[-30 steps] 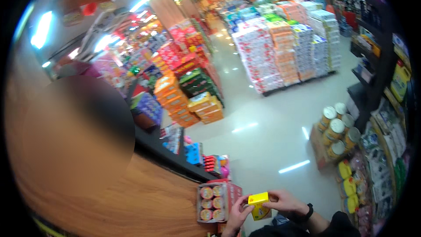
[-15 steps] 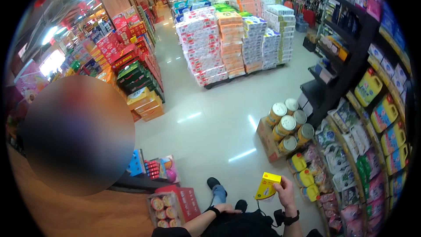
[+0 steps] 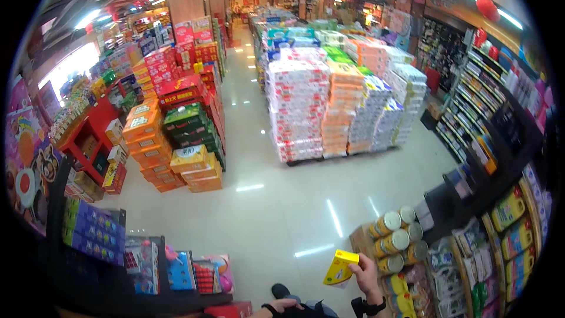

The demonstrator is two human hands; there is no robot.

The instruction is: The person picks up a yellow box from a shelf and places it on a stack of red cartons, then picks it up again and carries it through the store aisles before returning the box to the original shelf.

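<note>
The right hand (image 3: 366, 275) holds a small yellow box (image 3: 339, 268) by its right edge, with the fingers pinched on it. The yellow box is up in the air over the shiny floor (image 3: 265, 224), tipped to one side, and I cannot tell what is in it. The left hand (image 3: 283, 305) is low down by the body, and I cannot tell if its fingers grip something. Near the right hand, a brown cardboard box (image 3: 359, 243) has fat yellow tins (image 3: 385, 244) in it, standing close together with pale lids on top. Just beside it, a shelf holds soft bags (image 3: 471, 259) and big yellow jugs (image 3: 507, 212). A red box (image 3: 231, 310) peeks in at the bottom, but its inside is hidden. On the left, a dark table (image 3: 168, 301) holds purple boxes (image 3: 97, 230) and a blue pack (image 3: 180, 271)
</note>
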